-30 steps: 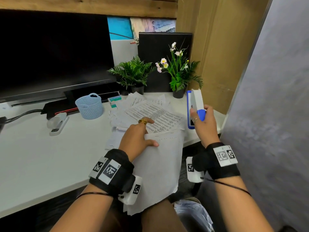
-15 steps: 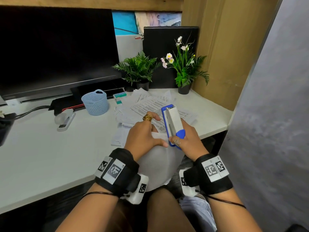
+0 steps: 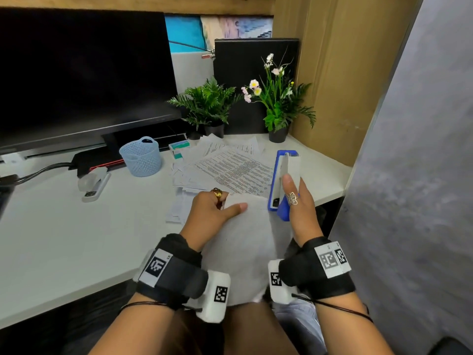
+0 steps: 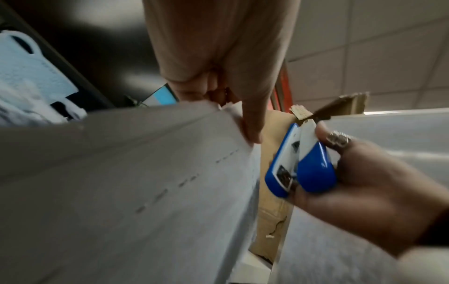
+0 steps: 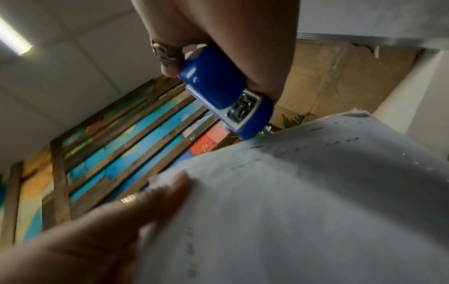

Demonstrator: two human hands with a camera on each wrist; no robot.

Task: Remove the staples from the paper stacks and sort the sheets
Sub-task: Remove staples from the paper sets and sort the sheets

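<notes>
My left hand [image 3: 217, 208] pinches the top corner of a white paper stack [image 3: 245, 242], thumb on its back and fingers curled behind; the stack hangs down over my lap. The stack [image 4: 136, 182] shows faint print through it, and my left thumb [image 4: 250, 123] presses its corner. My right hand [image 3: 297, 208] grips a blue and white stapler [image 3: 284, 180], held upright just right of the stack's corner. Its metal end [image 5: 240, 107] points down at the paper's top edge [image 5: 291, 153]. Whether the tool touches the paper I cannot tell.
Loose printed sheets [image 3: 230, 167] lie spread on the white desk [image 3: 76, 239]. A pale blue basket [image 3: 140, 156], a white stapler [image 3: 93, 184], a small staple box [image 3: 179, 147], two potted plants [image 3: 207, 106] and a monitor [image 3: 76, 73] stand behind. A grey partition [image 3: 409, 175] closes the right.
My right hand brought the stapler down from the right to the stack's corner, then drew it slightly right again. My left hand lifted and curled the paper corner toward me.
</notes>
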